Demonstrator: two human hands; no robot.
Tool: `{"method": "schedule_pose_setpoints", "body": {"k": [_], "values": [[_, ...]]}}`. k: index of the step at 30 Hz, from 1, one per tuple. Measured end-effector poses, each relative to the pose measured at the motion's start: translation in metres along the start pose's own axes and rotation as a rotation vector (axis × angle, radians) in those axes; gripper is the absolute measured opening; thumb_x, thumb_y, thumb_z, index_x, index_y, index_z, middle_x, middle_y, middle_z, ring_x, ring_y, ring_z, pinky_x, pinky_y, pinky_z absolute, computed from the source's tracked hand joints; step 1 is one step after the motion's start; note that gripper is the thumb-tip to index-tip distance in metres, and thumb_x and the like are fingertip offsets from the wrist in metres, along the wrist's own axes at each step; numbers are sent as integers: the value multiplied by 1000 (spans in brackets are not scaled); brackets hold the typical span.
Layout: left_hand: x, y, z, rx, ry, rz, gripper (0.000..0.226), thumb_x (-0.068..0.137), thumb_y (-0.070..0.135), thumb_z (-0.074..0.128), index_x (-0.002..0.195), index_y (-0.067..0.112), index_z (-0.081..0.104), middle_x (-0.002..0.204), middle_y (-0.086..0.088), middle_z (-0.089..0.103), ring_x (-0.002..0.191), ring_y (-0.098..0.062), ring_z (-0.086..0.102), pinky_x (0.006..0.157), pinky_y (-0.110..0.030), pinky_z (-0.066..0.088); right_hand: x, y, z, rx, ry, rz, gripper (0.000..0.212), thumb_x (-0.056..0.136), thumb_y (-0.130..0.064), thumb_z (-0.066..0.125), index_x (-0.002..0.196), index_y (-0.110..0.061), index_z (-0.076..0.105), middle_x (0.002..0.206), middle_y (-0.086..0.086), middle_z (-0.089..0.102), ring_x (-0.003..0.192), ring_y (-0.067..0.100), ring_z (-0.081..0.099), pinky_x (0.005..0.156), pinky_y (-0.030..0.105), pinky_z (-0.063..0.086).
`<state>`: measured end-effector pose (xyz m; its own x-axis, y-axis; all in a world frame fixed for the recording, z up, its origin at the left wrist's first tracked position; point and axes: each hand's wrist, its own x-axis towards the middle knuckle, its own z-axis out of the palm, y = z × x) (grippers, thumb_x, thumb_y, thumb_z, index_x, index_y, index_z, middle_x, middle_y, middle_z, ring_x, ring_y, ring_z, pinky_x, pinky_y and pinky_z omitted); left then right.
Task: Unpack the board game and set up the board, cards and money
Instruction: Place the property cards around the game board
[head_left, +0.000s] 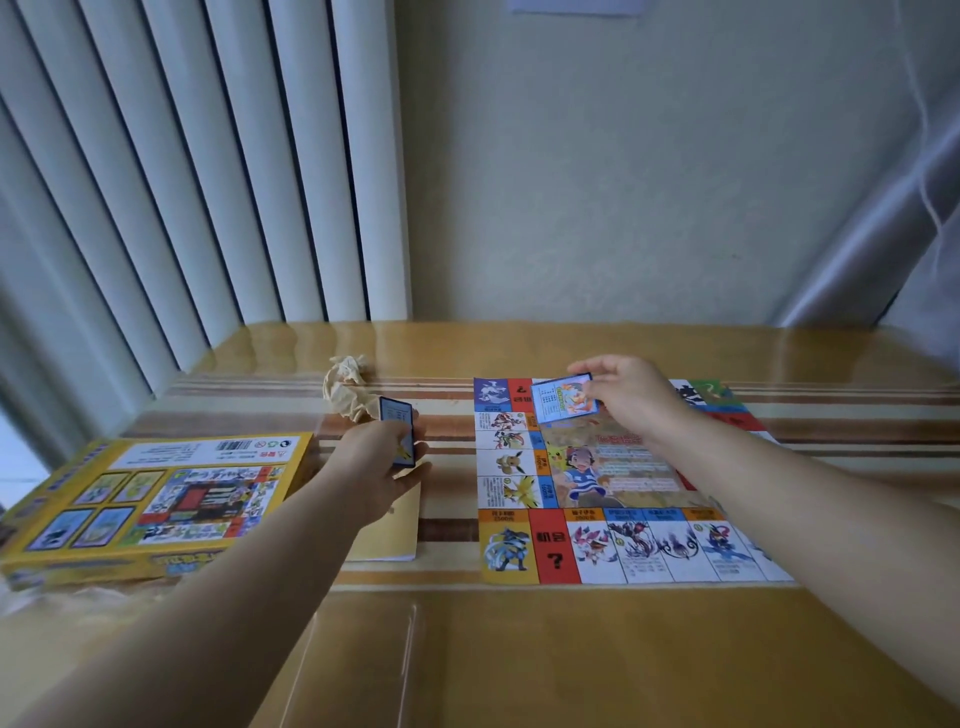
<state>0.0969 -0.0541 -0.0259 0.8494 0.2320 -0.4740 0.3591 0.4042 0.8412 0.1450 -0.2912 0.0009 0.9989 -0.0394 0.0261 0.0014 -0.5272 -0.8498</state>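
The colourful game board (613, 545) lies unfolded flat on the table's right half. My right hand (631, 397) pinches a single blue-bordered card (563, 397) and holds it just above the board's far left part. My left hand (382, 465) grips a small stack of cards (399, 434) upright, left of the board. The yellow game box (150, 506) lies at the left with its printed back facing up. No money is in sight.
A crumpled tan paper or cloth (348, 387) sits behind my left hand. A yellow booklet or envelope (392, 535) lies flat under my left wrist. The striped glossy table (519, 649) ends at a wall; vertical blinds (208, 182) hang at the left.
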Motion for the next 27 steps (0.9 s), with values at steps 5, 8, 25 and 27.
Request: {"method": "schedule_pose_setpoints", "body": {"k": [5,8,25,27], "values": [[1,2,5,-5,-18,-3,25,96,3,45,116,7,60,88,-8,60,79,-18,57,65,-33,52,12,2,-12,58,163,-24,16,90,-3,58,101,-14,62,97,3,66,74,8,61,48,14,44],[-2,0,15,8,-66,-12,25,97,4,42,116,7,59,87,-8,59,76,-17,55,70,-34,52,13,5,-17,84,174,-13,13,89,-2,61,95,-13,58,86,1,65,65,5,60,43,10,44],[-14,-6,88,117,-211,-17,10,97,5,45,97,6,55,84,-9,58,73,-17,56,75,-34,52,30,25,-110,148,292,36,29,91,5,52,118,-5,55,108,12,62,69,15,64,58,20,55],[-13,-11,104,151,-235,-10,10,97,6,45,97,7,55,82,-9,58,71,-16,56,73,-32,51,37,35,-123,171,276,64,24,93,3,50,113,-7,56,104,14,63,68,16,64,61,24,55]]}}
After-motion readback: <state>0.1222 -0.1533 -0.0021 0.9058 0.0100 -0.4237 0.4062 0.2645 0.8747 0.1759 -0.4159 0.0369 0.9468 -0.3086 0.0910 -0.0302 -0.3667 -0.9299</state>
